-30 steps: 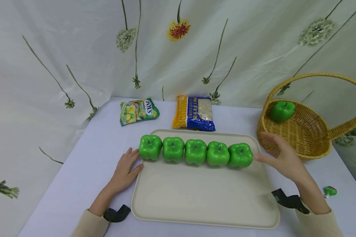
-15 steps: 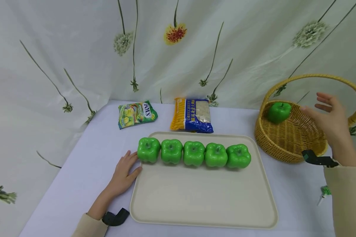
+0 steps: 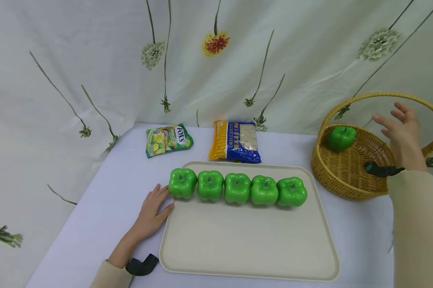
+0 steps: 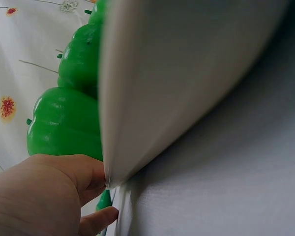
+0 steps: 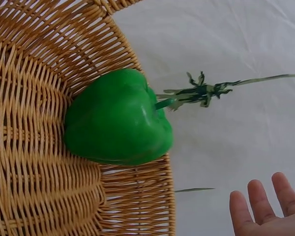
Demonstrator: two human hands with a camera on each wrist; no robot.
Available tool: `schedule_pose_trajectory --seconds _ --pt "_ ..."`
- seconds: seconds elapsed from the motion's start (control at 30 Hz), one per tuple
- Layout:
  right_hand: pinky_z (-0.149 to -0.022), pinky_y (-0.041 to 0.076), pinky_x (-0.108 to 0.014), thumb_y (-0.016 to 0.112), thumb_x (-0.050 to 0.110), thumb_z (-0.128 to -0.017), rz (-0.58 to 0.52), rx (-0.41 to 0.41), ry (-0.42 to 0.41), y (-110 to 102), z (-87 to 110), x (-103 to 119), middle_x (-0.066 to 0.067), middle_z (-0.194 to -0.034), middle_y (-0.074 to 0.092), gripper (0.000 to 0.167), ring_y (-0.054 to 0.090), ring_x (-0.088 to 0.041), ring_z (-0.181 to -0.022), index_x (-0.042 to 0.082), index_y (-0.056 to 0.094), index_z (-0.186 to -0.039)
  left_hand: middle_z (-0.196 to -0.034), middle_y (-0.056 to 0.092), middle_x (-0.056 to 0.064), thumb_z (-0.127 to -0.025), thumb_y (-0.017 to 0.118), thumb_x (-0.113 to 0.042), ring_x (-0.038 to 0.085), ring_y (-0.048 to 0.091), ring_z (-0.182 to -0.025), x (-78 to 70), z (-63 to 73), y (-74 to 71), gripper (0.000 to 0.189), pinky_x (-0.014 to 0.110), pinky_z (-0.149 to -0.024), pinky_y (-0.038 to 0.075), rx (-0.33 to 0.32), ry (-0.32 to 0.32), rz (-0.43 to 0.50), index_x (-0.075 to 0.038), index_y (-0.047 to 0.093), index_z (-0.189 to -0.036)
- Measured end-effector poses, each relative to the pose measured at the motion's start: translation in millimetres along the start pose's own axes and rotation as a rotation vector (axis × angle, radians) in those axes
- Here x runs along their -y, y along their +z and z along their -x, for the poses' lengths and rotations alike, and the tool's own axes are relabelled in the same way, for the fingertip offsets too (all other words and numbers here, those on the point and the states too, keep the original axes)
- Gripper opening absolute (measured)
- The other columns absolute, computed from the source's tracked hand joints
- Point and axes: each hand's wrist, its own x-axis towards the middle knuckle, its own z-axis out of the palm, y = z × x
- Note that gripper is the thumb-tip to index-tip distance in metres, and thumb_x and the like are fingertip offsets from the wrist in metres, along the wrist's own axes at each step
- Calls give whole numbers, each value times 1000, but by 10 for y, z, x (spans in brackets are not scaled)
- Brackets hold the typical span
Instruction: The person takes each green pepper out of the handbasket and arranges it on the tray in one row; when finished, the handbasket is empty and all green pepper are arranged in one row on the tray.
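My left hand (image 3: 151, 212) rests at the left edge of the beige tray (image 3: 248, 240), its fingers beside the leftmost green bell pepper (image 3: 182, 183). In the left wrist view, the thumb and a finger touch the tray's rim, but other fingers are partly hidden. Several bell peppers stand in a row along the tray's far side. Over the right part of the wicker basket (image 3: 331, 182), my right hand (image 3: 403, 130) hovers with loosely spread fingers and holds nothing. One bell pepper (image 5: 118, 120) sits against the basket's inner wall, apart from that hand.
Behind the tray lie a green FOX'S candy bag (image 3: 169, 139) and a blue-and-yellow orecchiette pasta bag (image 3: 235, 142). The basket's tall handle (image 3: 382, 95) arches over it. A flower-print cloth (image 3: 302, 52) hangs at the back.
My right hand has moved from beside the rightmost pepper on the tray, up and right to above the basket. My left hand stays in place, and the peppers have not visibly moved.
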Motion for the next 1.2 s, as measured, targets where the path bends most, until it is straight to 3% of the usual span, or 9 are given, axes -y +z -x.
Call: schedule_pose_trajectory --seconds 0.1,0.3,0.7,0.9,1.2 --pt "-124 16 -37 78 35 -79 -13 8 4 11 -72 -61 9 -164 4 96 17 -12 -150 40 18 -153 -146 46 24 -94 59 -11 53 21 -143 -10 -4 -2 47 72 -112 12 -4 2 -2 1 50 -139" --pt "-125 12 -44 69 43 -85 121 52 27 47 -139 -225 8 -165 -1 94 5 -17 -153 40 7 -155 -146 46 25 -94 59 -10 54 21 -142 -57 -6 -26 46 72 -112 12 -4 -6 2 2 50 -138" --pt "-118 27 -46 62 55 -86 262 85 103 236 -177 -564 -7 -166 2 95 17 -30 -150 32 4 -158 -146 46 25 -94 59 -10 54 22 -142 -37 17 -16 46 72 -112 12 -6 -8 3 2 50 -138" --pt "-120 25 -48 63 51 -87 245 148 86 285 -166 -625 -10 -165 0 96 11 -33 -152 27 2 -158 -145 46 25 -93 59 -9 54 22 -142 -26 19 -2 47 72 -111 12 -9 0 -1 2 50 -138" --pt "-117 30 -53 65 55 -85 336 163 69 352 -228 -679 -20 -164 -1 104 15 -42 -148 23 -2 -158 -145 47 25 -93 59 -9 54 22 -142 -29 4 -9 47 73 -111 12 -11 3 -4 2 51 -138"
